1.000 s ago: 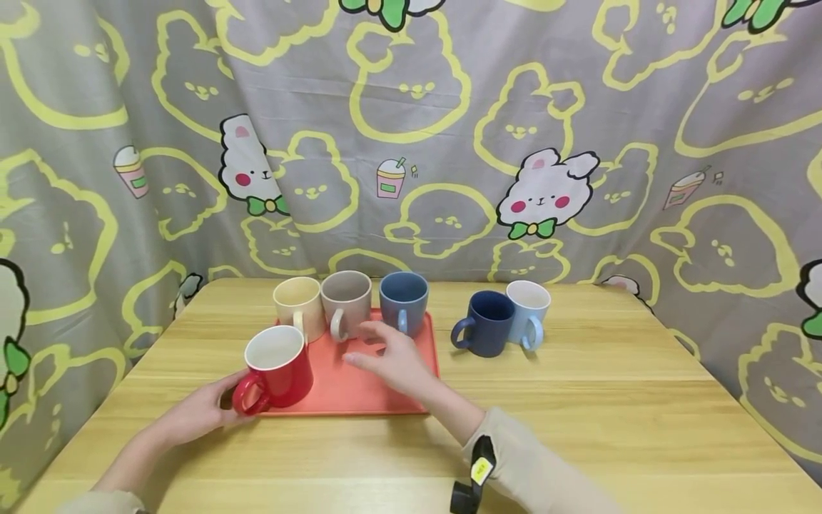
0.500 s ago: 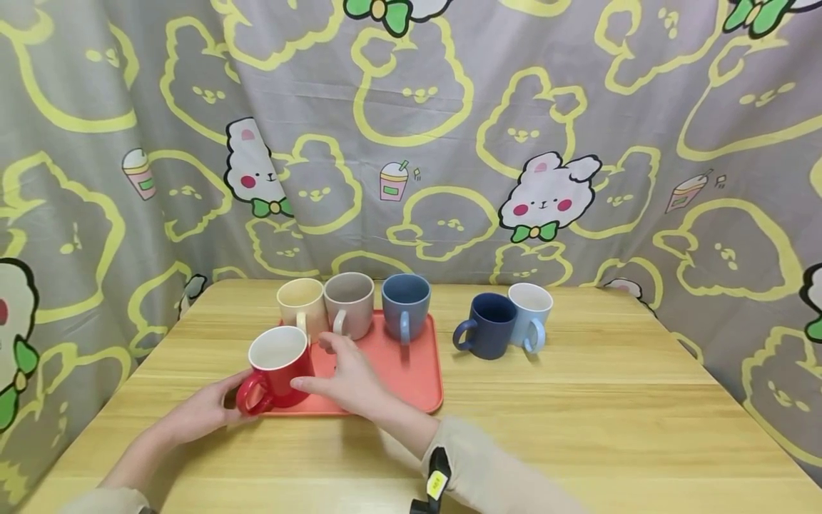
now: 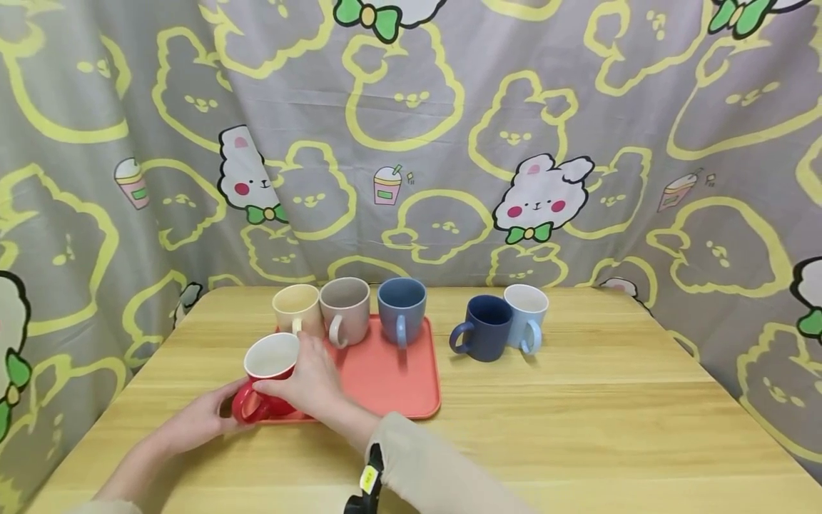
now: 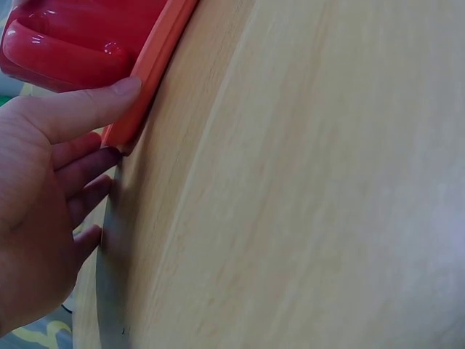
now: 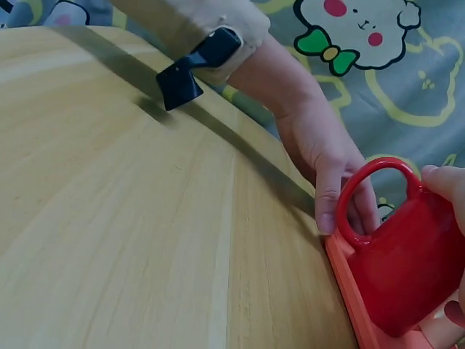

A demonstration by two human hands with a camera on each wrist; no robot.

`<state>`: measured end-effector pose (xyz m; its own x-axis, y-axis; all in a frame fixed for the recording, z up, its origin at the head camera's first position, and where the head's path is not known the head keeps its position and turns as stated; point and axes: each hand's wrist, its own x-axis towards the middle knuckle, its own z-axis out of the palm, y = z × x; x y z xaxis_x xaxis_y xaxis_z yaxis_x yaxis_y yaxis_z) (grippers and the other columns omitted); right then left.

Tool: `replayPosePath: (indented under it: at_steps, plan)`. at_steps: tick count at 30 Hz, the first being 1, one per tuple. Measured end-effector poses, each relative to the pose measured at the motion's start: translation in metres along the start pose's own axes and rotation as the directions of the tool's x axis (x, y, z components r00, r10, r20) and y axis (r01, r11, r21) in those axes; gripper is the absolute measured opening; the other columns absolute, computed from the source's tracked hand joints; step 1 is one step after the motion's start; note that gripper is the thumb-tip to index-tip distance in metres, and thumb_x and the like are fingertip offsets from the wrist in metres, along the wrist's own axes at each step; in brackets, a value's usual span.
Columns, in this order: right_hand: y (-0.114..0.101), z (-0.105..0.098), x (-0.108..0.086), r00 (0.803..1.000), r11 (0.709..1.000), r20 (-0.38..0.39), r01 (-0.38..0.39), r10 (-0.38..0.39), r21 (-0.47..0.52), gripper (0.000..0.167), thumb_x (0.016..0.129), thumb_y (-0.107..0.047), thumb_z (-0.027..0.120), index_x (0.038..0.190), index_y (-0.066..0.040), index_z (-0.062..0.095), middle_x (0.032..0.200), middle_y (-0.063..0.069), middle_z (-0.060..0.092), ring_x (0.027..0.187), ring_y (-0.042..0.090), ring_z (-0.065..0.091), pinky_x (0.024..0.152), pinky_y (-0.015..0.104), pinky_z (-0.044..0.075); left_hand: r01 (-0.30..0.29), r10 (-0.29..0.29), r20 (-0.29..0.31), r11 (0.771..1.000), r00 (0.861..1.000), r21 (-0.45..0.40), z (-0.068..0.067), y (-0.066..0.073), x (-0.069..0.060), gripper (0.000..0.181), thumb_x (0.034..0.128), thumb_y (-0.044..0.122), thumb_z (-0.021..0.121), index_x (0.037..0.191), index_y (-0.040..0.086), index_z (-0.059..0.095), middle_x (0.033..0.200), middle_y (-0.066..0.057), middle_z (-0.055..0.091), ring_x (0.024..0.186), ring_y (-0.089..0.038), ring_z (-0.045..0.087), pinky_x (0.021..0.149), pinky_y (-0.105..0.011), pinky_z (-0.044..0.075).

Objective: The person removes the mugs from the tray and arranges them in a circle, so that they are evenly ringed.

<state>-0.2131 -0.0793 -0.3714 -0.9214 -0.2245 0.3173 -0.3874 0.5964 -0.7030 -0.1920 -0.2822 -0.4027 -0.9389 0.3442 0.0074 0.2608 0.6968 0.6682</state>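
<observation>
Red mug [image 3: 272, 357], white inside, stands in the front left corner of the tray [image 3: 398, 378], handle at the edge. Right hand [image 3: 312, 380] pinches its wall between thumb and fingers. Left hand [image 3: 195, 420] touches that corner, thumb along the rim, other fingers loosely bent. Mugs counted: six. Along the tray's back: yellow mug [image 3: 293, 315], grey mug [image 3: 348, 315], blue mug [image 3: 394, 315]. On the table [image 3: 546, 428], to the right: navy mug [image 3: 489, 332], light blue mug [image 3: 523, 321]. Bare tray reaches the right edge.
</observation>
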Motion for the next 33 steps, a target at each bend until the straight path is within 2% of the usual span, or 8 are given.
replayPosePath:
  at_steps: [8,15,18,25,33]
  plan:
    - [-0.004,0.008,0.005,0.999,0.998,-0.02,-0.031,0.03,-0.05,0.077,0.057,-0.047,0.085,0.117,-0.019,0.047,0.101,-0.009,0.051,0.09,0.004,0.049,0.072,0.017,0.042,0.0,0.0,0.006,1.0,1.0,-0.021,-0.001,-0.002,-0.002,0.08,0.077,0.028,0.074,0.137,-0.009,0.036,0.128,-0.025,0.05,0.115,-0.04,0.046,0.091,-0.06,0.037]
    - [0.003,0.008,0.008,1.0,1.0,-0.027,0.0,0.0,-0.015,0.074,0.056,-0.045,0.086,0.113,-0.019,0.047,0.097,-0.01,0.05,0.087,0.003,0.048,0.07,0.015,0.04,-0.006,0.006,0.0,1.0,1.0,-0.012,0.0,-0.002,-0.001,0.08,0.0768,0.027,0.074,0.136,-0.01,0.036,0.128,-0.027,0.049,0.117,-0.042,0.045,0.092,-0.061,0.036]
    - [0.006,0.008,0.009,1.0,1.0,-0.017,0.003,-0.003,0.015,0.073,0.056,-0.043,0.086,0.113,-0.019,0.047,0.097,-0.011,0.049,0.088,0.003,0.048,0.071,0.015,0.04,-0.011,0.011,0.0,1.0,1.0,-0.006,0.001,-0.001,0.0,0.079,0.0771,0.027,0.074,0.136,-0.01,0.036,0.128,-0.026,0.049,0.117,-0.041,0.044,0.092,-0.059,0.036]
    - [0.01,0.01,0.012,1.0,0.997,-0.01,0.027,-0.027,0.066,0.069,0.056,-0.041,0.086,0.11,-0.021,0.047,0.095,-0.013,0.052,0.087,0.001,0.049,0.071,0.016,0.04,-0.009,0.01,-0.016,0.999,1.0,0.051,0.0,-0.001,0.0,0.077,0.0775,0.03,0.073,0.136,-0.006,0.039,0.127,-0.019,0.053,0.113,-0.034,0.049,0.09,-0.045,0.042]
    - [0.013,0.011,0.009,1.0,0.995,-0.025,0.021,-0.018,0.101,0.071,0.055,-0.041,0.087,0.111,-0.021,0.049,0.095,-0.014,0.053,0.085,0.001,0.049,0.071,0.017,0.041,-0.004,0.004,-0.002,1.0,1.0,0.024,0.002,0.0,-0.001,0.079,0.0773,0.028,0.074,0.136,-0.009,0.036,0.127,-0.023,0.052,0.113,-0.035,0.049,0.09,-0.049,0.042]
